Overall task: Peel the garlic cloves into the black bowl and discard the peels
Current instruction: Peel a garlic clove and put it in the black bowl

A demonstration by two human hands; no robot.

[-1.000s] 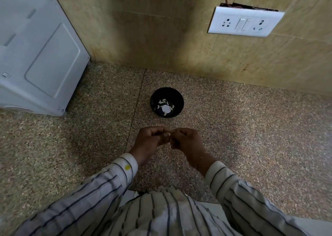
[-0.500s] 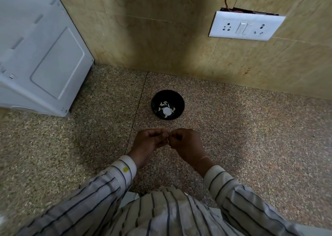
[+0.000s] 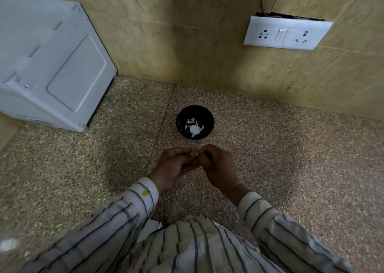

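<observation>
A small black bowl point(image 3: 195, 110) stands on the speckled stone counter point(image 3: 291, 158) near the wall, with several peeled white garlic cloves point(image 3: 194, 126) in its bottom. Just in front of the bowl, my left hand point(image 3: 172, 166) and my right hand point(image 3: 218, 166) meet fingertip to fingertip. Both have curled fingers and pinch something tiny between them, most likely a garlic clove. Only a pale speck shows at the fingertips; the rest is hidden by the fingers.
A grey appliance point(image 3: 47, 64) fills the back left of the counter. A tiled wall point(image 3: 187, 33) rises close behind the bowl, with a white switch and socket plate point(image 3: 286, 33) at the upper right. My striped sleeves fill the bottom of the view.
The camera view has tilted slightly, so bowl and hands sit a little lower in the picture. The hands stay together in front of the bowl, fingers working at the same spot.
</observation>
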